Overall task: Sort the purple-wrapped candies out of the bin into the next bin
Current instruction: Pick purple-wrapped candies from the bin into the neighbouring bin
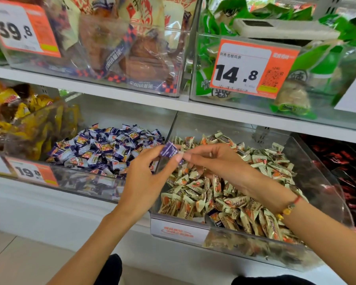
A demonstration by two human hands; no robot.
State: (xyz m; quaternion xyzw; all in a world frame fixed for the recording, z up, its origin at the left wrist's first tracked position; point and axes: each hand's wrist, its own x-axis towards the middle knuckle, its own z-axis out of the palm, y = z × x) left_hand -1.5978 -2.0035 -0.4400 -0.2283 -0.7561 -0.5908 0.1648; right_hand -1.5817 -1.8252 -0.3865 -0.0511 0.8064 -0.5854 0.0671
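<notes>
Readable labels: price tag [253,68] on the upper right bin reads "14.8", with a QR code and an orange band. Upper left tag [23,27] reads "39.8". Tag [32,173] on the front of the purple bin reads "19.8". Smaller print on all of them is too blurred to read.

Purple-wrapped candy [170,151]: small, flat, purple wrapper with fine white print, crimped ends. It's in the air just over the wall between the two lower bins. Left hand [150,177] pinches it between thumb and fingertips. Right hand [216,161] has its fingertips curled in at the candy's right end, touching or almost touching it; can't tell if it actually grips.

Right bin [317,177]: clear plastic, full of cream-wrapped candies [224,194] with orange print. One more purple wrapper [214,215] lies among them near the front edge. Left bin [86,182]: heap of purple-and-white candies [107,149].

Around: yellow snack packs [12,112] far left on the same shelf, red-black packs [345,161] far right, green packs [317,62] and packed meat [121,48] on the shelf above. Beaded bracelet [289,208] on right wrist.
</notes>
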